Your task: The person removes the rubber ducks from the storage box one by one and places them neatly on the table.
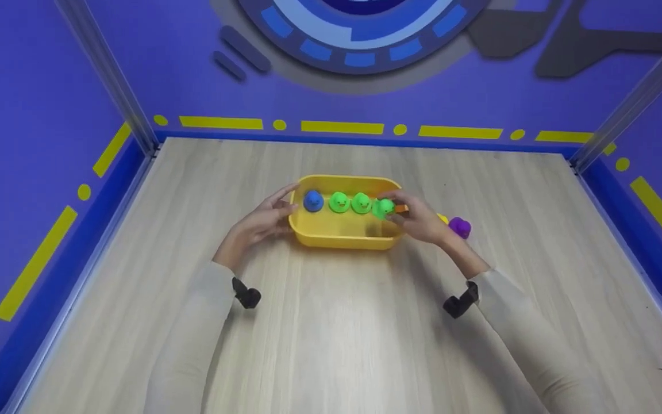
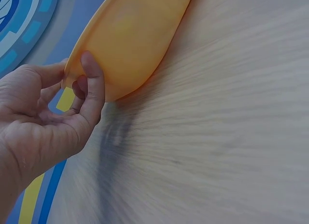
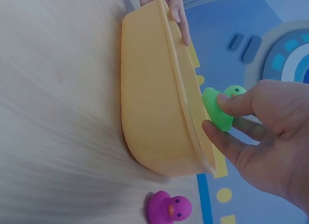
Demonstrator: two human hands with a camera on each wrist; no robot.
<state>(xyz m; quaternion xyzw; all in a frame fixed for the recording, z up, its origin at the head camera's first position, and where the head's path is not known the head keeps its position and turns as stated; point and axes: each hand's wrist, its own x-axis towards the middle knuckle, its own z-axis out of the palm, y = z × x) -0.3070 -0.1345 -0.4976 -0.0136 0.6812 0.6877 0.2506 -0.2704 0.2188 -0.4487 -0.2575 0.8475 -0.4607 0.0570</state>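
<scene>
A yellow plastic tub (image 1: pixel 345 241) stands on the table. My left hand (image 1: pixel 265 218) holds its left end, thumb and fingers at the rim, as the left wrist view also shows. Over the tub's right end my right hand (image 1: pixel 417 217) pinches a green rubber duck (image 3: pixel 218 108) between thumb and fingers. Inside the tub, a blue duck (image 1: pixel 313 201) sits at the left, followed by a green duck (image 1: pixel 339 202) and another green duck (image 1: pixel 361 203) in a row. A small orange patch (image 1: pixel 401 208) shows beside the right fingers; its kind is unclear.
Right of the tub, a purple duck (image 1: pixel 460 227) sits on the wooden table (image 1: pixel 331 322). Something yellow (image 1: pixel 442 218) beside it is mostly hidden by my right hand. Blue panels (image 1: pixel 26 144) with yellow marks enclose the table's back and sides.
</scene>
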